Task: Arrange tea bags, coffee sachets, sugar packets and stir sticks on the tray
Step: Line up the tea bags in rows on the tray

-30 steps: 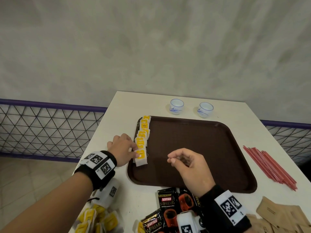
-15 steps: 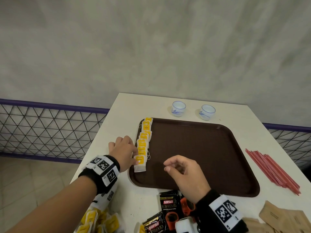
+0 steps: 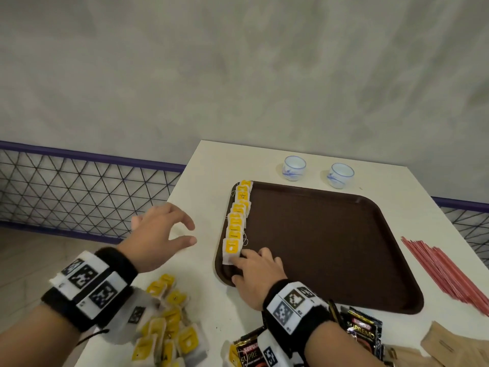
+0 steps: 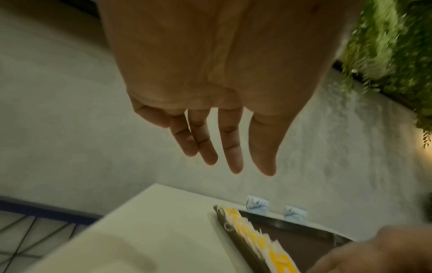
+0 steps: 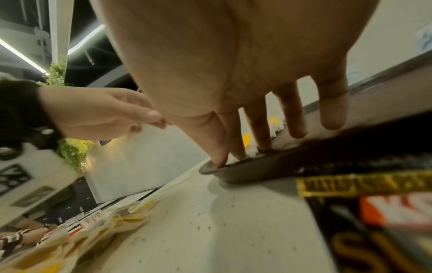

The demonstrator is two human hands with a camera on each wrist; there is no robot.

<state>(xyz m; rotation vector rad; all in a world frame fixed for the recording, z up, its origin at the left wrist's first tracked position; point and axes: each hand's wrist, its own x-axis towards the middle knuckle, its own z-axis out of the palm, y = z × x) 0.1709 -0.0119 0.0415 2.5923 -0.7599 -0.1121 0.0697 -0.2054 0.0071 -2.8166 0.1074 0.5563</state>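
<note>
The head view alone takes in the whole white table [image 3: 211, 308]: at the near left a loose heap of tea bags [image 3: 169, 327], then the brown tray [image 3: 330, 247], and on the far right a bundle of red stir sticks [image 3: 447, 271]. Black coffee sachets [image 3: 362, 332] and brown sugar packets [image 3: 449, 348] lie along the near edge, off the tray, and two small white cups [image 3: 295, 168] stand just beyond its far rim. A row of tea bags [image 3: 238, 221] with yellow tags runs along the tray's left rim, overlapping one another.

The left wrist view adds what the head camera cannot — the palm of the left hand [image 4: 222, 73] from below, fingers straight and slightly parted, holding nothing, with green foliage [image 4: 392, 46] high on the right. From the head view the left hand [image 3: 158, 234] hovers above the bare table, left of the tray, fingers spread and thumb out.

The right wrist view shows the contact closely: the right hand [image 5: 233, 83] reaches down, its fingers nearly straight, thumb and the next two fingertips pressing inside the tray's near left corner — the other two fingers are lifted clear. In the head view the right hand [image 3: 258, 274] lies palm down, its fingertips touching the nearest tea bag [image 3: 231, 251] of the row; it pinches nothing.
</note>
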